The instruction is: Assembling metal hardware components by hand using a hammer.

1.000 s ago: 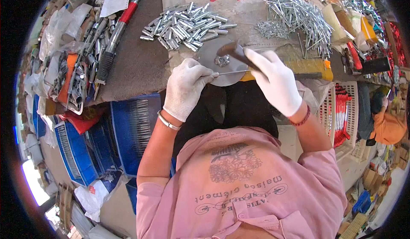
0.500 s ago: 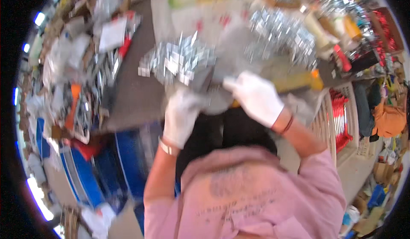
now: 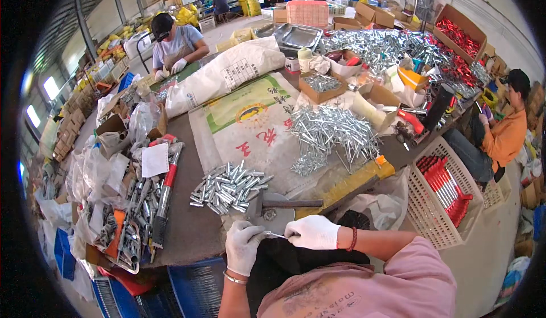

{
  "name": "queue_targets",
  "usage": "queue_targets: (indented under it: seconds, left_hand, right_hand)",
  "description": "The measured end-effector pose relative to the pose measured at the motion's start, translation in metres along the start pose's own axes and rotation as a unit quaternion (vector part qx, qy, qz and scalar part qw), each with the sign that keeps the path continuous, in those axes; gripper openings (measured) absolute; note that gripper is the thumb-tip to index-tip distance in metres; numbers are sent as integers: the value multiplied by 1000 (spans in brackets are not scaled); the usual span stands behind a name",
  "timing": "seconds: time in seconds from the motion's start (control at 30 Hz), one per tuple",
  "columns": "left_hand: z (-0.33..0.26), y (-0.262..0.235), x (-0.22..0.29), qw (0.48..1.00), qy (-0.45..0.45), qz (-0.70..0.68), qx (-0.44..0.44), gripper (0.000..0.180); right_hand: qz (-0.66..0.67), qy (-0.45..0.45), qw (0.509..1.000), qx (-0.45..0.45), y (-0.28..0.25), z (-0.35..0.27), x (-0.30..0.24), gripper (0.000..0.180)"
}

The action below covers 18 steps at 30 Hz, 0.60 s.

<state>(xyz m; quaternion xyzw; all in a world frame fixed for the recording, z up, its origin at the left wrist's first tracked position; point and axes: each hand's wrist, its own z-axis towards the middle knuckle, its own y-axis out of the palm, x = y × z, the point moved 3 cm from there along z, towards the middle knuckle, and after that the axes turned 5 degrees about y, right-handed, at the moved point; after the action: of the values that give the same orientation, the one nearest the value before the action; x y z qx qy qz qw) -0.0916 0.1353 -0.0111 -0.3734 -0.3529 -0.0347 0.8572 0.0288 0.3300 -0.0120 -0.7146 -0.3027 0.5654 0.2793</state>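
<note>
Both my hands wear white gloves and are closed, low in the middle. A thin silvery metal rod [image 3: 275,235] spans the gap between them. My left hand [image 3: 243,247] pinches its left end, and my right hand [image 3: 314,232] grips the right end. Just beyond, a dark metal bar [image 3: 293,203] lies above a grey plate [image 3: 280,220] at the table edge. To the left of the bar is a pile of short metal sleeves [image 3: 230,188]. Farther off, a heap of long thin metal pins [image 3: 333,135] lies on a printed woven sack [image 3: 250,110].
On the left, clear plastic bags [image 3: 94,176] and metal tools clutter the table. A yellow strip [image 3: 355,187] lies right of the bar. A cream crate [image 3: 435,204] holds red-handled tools at right. One person [image 3: 176,45] works across the table; another in orange [image 3: 506,130] sits at right.
The view has tilted up and is sharp now, where it was blurred. My hands have come closer together, and the rod between them is now plain to see.
</note>
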Motion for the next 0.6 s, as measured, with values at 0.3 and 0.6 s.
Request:
queue_targets:
  seconds: [0.3, 0.6]
  left_hand:
    - [-67, 20, 19, 946, -257, -166, 108, 52]
    - [-55, 20, 25, 868, -341, -350, 92, 55]
  right_hand:
    - [336, 136, 917, -165, 36, -24, -20, 32]
    - [365, 112, 919, -101, 34, -23, -34, 25]
